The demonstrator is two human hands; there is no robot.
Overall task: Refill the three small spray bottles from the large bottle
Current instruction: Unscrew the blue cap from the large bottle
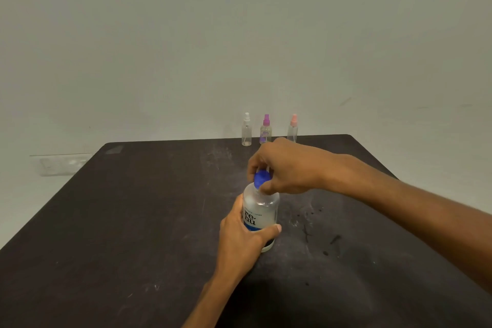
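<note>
A large clear bottle point(262, 208) with a "re-nu" label stands upright in the middle of the dark table point(133, 221). My left hand point(243, 237) grips its lower body. My right hand point(283, 166) curls its fingers round the bottle's blue cap point(260, 178) from above. Three small spray bottles stand in a row at the table's far edge: one with a white top point(246, 129), one with a purple top point(266, 129) and one with a pink top point(293, 127). My right hand partly hides the foot of the purple and pink ones.
A pale wall rises just behind the table's far edge. A white socket strip point(60, 164) sits on the wall at the left, below table height. Dusty smears and small dark spots point(326, 247) mark the tabletop to the right of the large bottle.
</note>
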